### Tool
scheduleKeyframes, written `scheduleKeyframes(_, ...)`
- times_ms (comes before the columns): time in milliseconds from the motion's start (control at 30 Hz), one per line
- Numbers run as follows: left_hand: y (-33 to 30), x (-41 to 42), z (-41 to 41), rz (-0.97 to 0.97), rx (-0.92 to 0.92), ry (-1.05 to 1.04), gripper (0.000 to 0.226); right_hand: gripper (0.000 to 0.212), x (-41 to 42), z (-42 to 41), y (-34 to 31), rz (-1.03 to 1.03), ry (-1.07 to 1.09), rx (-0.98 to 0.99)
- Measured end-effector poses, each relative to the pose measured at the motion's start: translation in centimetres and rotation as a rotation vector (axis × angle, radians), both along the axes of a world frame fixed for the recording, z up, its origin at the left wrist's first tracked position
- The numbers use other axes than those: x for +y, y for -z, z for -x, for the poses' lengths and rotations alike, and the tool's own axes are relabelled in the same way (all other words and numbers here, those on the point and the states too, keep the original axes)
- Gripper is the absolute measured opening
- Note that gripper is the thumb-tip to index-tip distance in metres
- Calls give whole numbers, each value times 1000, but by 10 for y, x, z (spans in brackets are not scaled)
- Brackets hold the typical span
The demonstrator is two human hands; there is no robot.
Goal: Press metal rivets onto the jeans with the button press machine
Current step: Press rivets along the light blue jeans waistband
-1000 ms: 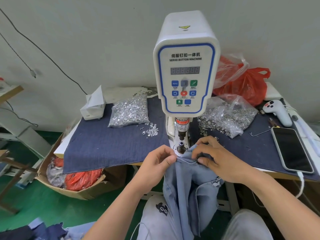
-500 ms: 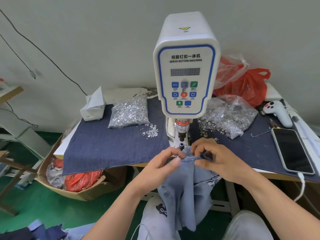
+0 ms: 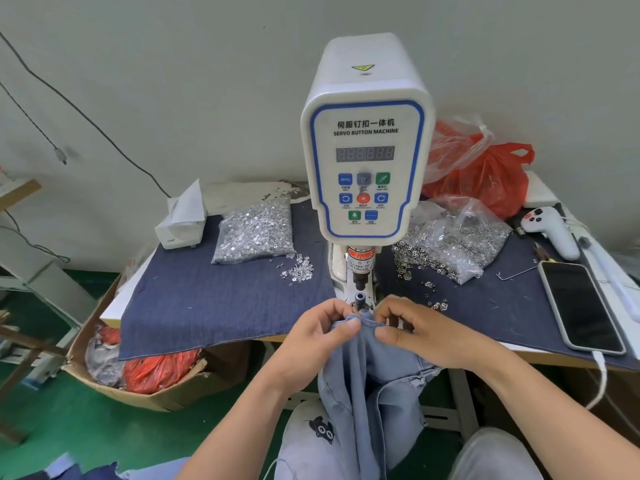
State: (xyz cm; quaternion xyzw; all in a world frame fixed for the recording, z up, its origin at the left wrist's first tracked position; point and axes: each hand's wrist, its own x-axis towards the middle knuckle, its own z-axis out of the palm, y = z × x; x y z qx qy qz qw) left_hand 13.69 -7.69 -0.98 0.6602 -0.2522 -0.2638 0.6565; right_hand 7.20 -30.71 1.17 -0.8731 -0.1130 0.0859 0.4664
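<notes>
I am pinching the top edge of the jeans [image 3: 367, 375] in both hands: my left hand [image 3: 311, 344] is clamping the fold between thumb and curled fingers, and my right hand [image 3: 422, 332] is doing the same just beside it, so each grip is closed on denim. Between my knuckles the edge is bunching up just in front of the lower die [image 3: 359, 299] of the button press machine [image 3: 367, 140], while the rest of the garment is hanging off the counter [image 3: 221, 306] edge into my lap.

What is worrying me is how close my fingertips are sitting to the die and the plunger above it; if the press fires while I am adjusting, a finger could get caught. The cloth is also looking rumpled there, so I am judging that a rivet could land off its mark or bite through a crease. The hanging weight could drag the edge sideways too.

The jeans are pale, washed blue, soft and limp, with a frayed seam showing lower down. I cannot tell whether a rivet is already seated under the fold.

Further out, a bag of silver studs [image 3: 256, 230] is lying to the left, and a bag of ring-shaped caps [image 3: 453, 240] to the right.
</notes>
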Motion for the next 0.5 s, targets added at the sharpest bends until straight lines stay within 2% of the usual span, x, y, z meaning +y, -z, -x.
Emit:
scheduleKeyframes(100, 2, -3, -6, -90, 36, -20, 30, 12, 1, -4, 7, -102, 119, 48)
scheduleKeyframes(233, 2, -14, -16, -125, 152, -112, 20, 23, 10, -11, 14, -237, 272, 136)
scheduleKeyframes(333, 6, -21, -16, -127, 160, -145, 29, 28, 17, -18, 17, -429, 352, 242)
scheduleKeyframes(500, 6, -21, -24, -171, 33, -210, 42, 29, 17, -28, 15, -542, 415, 276)
